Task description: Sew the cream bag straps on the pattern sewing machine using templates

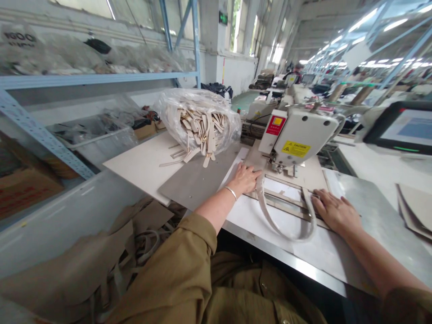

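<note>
A pale handle strap (266,219) curves in a loop toward me, its two ends lying on a flat clamp frame (280,200) with long slots. My left hand (245,179) lies at the frame's left side, fingers spread and pointing forward, close beside one end of the strap. On the right side, my right hand (337,210) rests on the frame's edge with its fingers apart, near the other strap end. The head of a white sewing machine (300,130) stands just beyond the frame, its needle area above the frame's far side.
On the left, a clear plastic bag (165,108) full of beige straps with buckles sits on a board (135,166). Below are beige pieces (97,261) in a bin. A screen (408,130) and beige panels (413,209) are at right. A blue shelf (101,80) holds bagged goods.
</note>
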Motion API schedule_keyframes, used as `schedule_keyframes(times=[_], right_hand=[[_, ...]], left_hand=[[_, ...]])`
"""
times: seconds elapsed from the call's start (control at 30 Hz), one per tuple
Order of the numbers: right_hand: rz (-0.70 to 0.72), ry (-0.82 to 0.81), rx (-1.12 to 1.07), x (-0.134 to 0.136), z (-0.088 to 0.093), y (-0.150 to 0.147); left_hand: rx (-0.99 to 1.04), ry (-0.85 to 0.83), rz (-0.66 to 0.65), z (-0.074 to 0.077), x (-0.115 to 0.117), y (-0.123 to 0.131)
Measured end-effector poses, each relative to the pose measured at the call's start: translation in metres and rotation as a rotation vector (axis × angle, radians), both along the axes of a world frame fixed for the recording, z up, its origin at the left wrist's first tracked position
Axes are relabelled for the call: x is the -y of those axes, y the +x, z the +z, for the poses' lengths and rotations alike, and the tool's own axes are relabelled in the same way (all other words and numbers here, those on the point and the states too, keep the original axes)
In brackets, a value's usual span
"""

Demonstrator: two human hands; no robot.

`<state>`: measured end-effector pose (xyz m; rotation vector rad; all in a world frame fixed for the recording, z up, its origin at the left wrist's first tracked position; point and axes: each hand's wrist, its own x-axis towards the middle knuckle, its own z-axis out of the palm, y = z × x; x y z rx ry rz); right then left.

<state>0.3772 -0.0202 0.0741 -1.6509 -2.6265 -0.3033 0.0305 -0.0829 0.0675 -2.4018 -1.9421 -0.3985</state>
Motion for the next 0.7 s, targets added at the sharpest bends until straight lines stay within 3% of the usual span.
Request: schedule_keyframes(times=[0.7], right_hand=[[-0.045,-0.04,0.011,0.006,0.0058,-0.0041]], left_hand=[[-0.016,0.008,-0.008,-0.0006,0.0,0.0]])
